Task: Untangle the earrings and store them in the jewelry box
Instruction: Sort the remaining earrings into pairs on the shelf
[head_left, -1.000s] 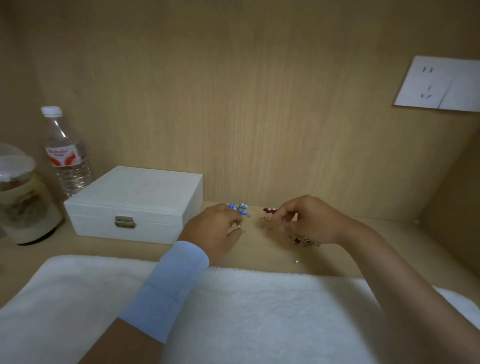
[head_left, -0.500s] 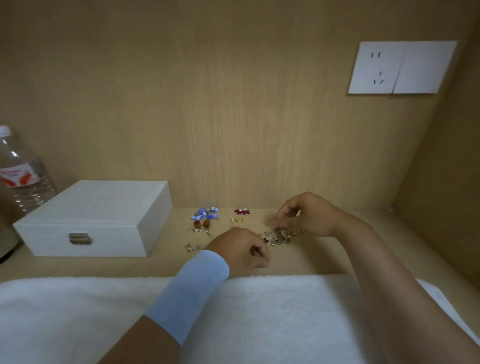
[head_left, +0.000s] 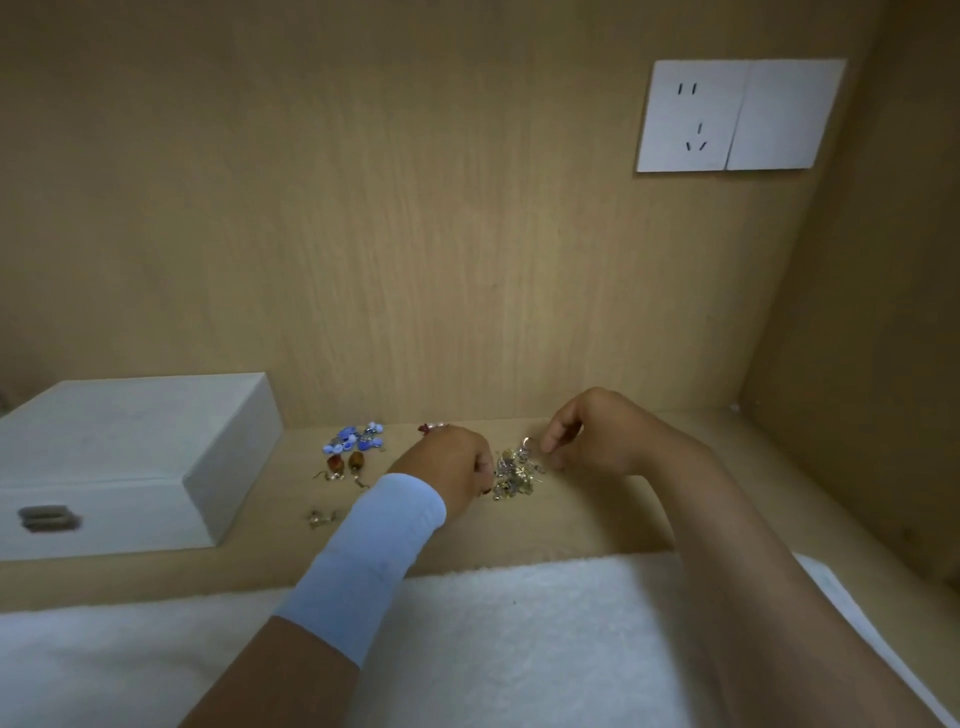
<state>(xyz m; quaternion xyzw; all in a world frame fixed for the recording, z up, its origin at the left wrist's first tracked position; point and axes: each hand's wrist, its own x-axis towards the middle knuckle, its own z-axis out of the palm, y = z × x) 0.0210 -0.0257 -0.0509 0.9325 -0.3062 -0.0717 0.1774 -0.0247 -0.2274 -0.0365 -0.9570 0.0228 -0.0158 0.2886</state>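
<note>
Though flat, earring tangle (head_left: 514, 473) near-to-far.

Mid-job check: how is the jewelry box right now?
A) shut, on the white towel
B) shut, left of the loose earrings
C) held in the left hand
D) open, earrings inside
B: the box is closed, its clasp at the front, and it stands left of the blue earrings.

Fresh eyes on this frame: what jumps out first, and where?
The left hand and right hand curl their fingers at a tangle of gold earrings mid-shelf. Left of it lie blue earrings and amber earrings, beside the closed white jewelry box. A white wall socket sits upper right.
</note>
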